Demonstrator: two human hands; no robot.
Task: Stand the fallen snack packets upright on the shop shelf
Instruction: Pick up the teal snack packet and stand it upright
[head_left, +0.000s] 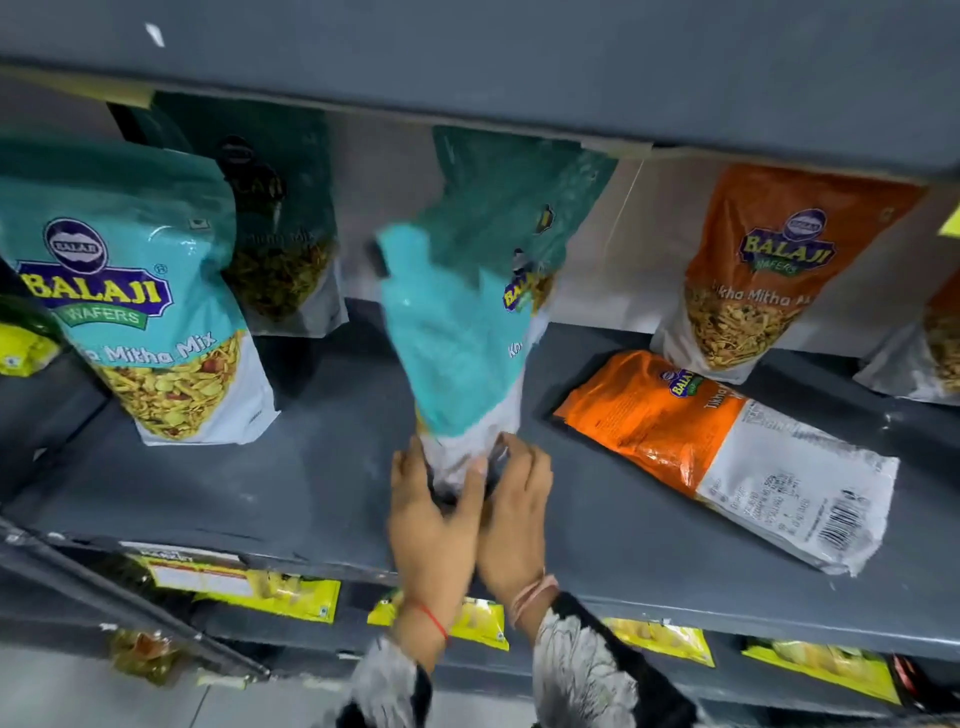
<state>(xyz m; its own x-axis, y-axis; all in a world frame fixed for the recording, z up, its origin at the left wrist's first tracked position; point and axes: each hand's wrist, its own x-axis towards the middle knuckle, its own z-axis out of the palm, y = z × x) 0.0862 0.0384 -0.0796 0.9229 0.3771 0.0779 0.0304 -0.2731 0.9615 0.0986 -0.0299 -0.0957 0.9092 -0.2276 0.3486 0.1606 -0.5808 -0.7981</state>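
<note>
— Where are we on the shelf (322, 483)?

— Mid-row. Our left hand (434, 525) and right hand (514, 519) both close on the base of a teal packet (457, 332), each grip pinching its white bottom edge from one side. The packet is tilted, top leaning back toward a darker teal packet (524, 208) behind it, and it blurs with motion. Its base sits at or just above the shelf; we cannot tell which.

— So which step is this?

— We judge it as the setting-down: the packet is nearly upright but not yet standing free.

— And what remains?

— An orange packet (727, 457) lies flat on the shelf to the right, barcode end toward us, well apart from our hands and just in front of an upright orange packet (774, 270). At left, a teal packet of Mitha Mix (150, 306) already stands.

— What does the next move ask of us?

— In our view, squaring the base flat on the shelf and easing both grips off without toppling it, then reaching right for the fallen orange one.
</note>
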